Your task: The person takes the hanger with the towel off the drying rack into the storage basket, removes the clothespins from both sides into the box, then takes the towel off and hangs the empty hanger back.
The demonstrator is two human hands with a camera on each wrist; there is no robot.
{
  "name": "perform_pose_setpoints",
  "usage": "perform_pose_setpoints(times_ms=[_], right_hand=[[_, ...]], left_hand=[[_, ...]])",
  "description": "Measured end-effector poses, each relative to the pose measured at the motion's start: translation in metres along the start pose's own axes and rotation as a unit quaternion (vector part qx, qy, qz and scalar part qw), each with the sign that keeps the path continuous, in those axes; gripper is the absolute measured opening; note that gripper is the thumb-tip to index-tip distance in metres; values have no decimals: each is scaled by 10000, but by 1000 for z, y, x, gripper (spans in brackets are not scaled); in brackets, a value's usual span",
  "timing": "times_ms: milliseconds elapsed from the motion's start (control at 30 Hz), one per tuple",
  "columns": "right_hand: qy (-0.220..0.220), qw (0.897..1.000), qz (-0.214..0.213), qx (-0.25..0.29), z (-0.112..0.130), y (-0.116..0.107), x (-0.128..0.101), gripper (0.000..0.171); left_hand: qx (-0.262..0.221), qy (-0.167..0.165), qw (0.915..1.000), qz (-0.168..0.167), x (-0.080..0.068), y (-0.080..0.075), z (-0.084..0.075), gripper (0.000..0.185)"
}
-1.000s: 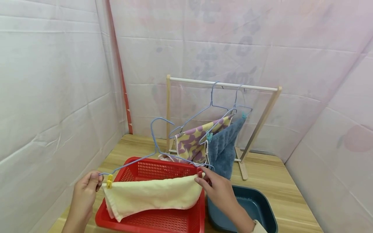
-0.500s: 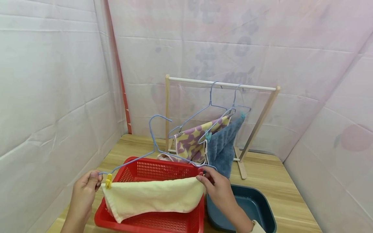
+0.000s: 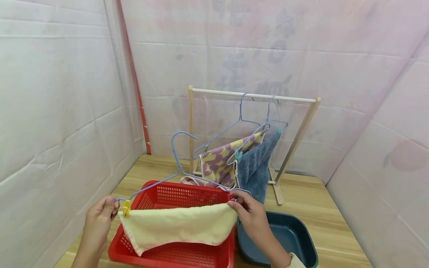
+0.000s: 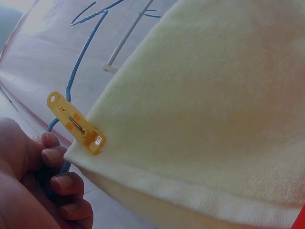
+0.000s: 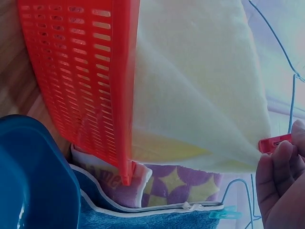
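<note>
Clipping the second corner seems the step: the pale-yellow towel [image 3: 177,225] hangs over the red basket [image 3: 174,194] — left hand [image 3: 98,216] pinching the wire hanger [image 3: 177,163] at nine o'clock, right hand [image 3: 252,215] pinching the red clothespin [image 5: 274,144] at three. Next likely calls for securing its bite.

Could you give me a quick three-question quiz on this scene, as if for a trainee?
1. What colour is the clip near the left hand, on the pale yellow cloth?
2. True or false: the blue towel lies inside the red basket.
3. How many hangers hang from the rack? A) one B) two C) three

Key:
1. Yellow.
2. False: the blue towel hangs from a hanger on the rack.
3. B.
</note>
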State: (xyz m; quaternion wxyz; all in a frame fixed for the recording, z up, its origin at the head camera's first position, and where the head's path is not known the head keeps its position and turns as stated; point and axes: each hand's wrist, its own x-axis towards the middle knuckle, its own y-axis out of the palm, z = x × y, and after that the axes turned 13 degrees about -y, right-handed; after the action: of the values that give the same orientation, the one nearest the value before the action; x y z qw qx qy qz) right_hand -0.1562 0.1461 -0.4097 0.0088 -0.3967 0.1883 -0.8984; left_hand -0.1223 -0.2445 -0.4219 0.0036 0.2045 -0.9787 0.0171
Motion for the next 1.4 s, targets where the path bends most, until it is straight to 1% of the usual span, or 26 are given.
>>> perform_pose_setpoints(times_ms=[133,233,300,433,500,633,700,800,967,1067,1200,1267,1400], right_hand=[[84,9998,103,163,0,-1,0,20],[31,9996,163,225,-3,-2,-1,18],[-122,9996,179,178,-5,-3,-2,18],[-522,9983,183,-189,-7,-4,0,20],[-741,9966,192,-313,-9,-4,0,18],[-962,9949,163,-268,-12,-5,-2,13],[-955,9952,128,-183,-12,-5,-2,13],[-909,9958,15,-82,-11,-4,-3,18],[-906,9949,-398,196,-8,0,-3,22],[-772,9948,-572,333,-6,0,-3,23],[-467,9968,-583,288,-4,-4,-5,18],[-327,9976,-560,230,-4,-7,-5,16],[-261,9982,-527,114,-5,-11,-7,16]], left_hand=[[51,5,10000,-18,0,0,0,40],[66,-17,10000,-33,0,0,1,39],[84,-52,9999,-42,0,0,2,40],[94,-165,9998,-53,-1,0,5,41],[76,-199,9998,-53,-1,0,5,41],[131,-195,9997,-45,-1,2,6,42],[201,-215,9995,-84,-2,3,6,41],[388,-263,9987,-181,-2,6,7,43],[726,-162,9966,-344,-4,10,10,43],[693,-150,9968,-358,-4,11,10,41],[566,-159,9978,-299,-4,11,10,41],[600,-172,9976,-287,-4,10,10,42],[753,-239,9964,-316,-4,10,11,42]])
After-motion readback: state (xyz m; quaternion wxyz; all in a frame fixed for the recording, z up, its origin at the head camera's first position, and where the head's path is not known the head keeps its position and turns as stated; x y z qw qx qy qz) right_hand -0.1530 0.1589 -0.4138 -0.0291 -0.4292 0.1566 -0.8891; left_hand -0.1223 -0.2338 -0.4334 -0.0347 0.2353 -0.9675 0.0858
